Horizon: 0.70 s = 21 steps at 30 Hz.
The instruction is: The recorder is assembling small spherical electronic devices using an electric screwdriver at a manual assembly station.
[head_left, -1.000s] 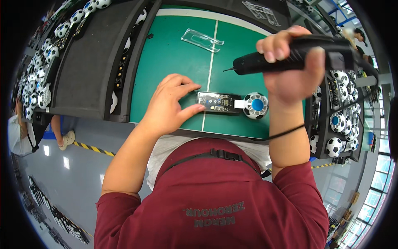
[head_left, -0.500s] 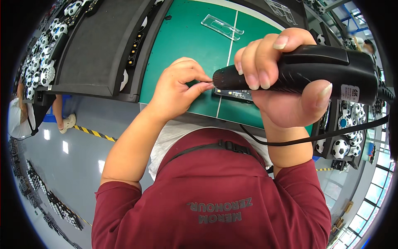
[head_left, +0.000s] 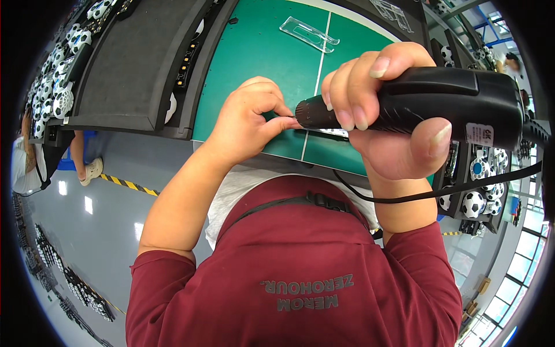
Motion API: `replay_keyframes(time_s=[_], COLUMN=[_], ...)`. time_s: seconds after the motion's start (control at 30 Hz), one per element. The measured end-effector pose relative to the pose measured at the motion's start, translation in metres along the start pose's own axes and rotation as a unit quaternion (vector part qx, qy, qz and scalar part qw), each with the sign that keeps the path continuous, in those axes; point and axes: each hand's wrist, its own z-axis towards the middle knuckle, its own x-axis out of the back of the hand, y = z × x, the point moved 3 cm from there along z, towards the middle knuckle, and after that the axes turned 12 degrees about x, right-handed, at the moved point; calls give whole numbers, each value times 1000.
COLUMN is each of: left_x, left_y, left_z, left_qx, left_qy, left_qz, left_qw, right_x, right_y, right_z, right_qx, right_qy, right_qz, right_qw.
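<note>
In my right hand (head_left: 381, 151), fingers wrapped round it, is a black corded electric screwdriver (head_left: 439, 95). It lies nearly level, its tapered nose pointing left. My left hand (head_left: 248, 118) pinches thumb and forefinger together right at that nose; whatever is between the fingertips is too small to make out. Beneath the screwdriver, mostly hidden by it and my right hand, a narrow circuit board (head_left: 335, 133) lies on the green mat (head_left: 260, 52). Farther off on the mat is a clear plastic piece (head_left: 309, 34).
A black cable (head_left: 457, 188) loops from the screwdriver across my right forearm. Left of the mat stands a dark tray rack (head_left: 133, 69), with black-and-white ball-patterned parts (head_left: 63, 104) beyond it. Similar parts (head_left: 474, 202) sit on the right. Another person (head_left: 29, 162) is at far left.
The screwdriver and my right hand have shifted slightly left, and more of the circuit board is covered. My left hand keeps its pinch at the nose.
</note>
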Motion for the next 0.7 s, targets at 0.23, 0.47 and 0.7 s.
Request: replay_keyframes(time_s=[0.23, 0.47, 0.7], left_x=[0, -2, -3], left_y=[0, -1, -6], left_z=[0, 0, -2], left_qx=[3, -9, -28], left_qy=[-5, -12, -26], left_qz=[-5, 7, 32], left_qw=[1000, 1000, 999], right_x=[-1, -1, -2], right_y=[2, 1, 0], right_z=[-2, -2, -3], right_qx=[-10, -19, -27], right_qy=[0, 3, 3], right_qz=[-9, -10, -10], right_qw=[1000, 1000, 1000])
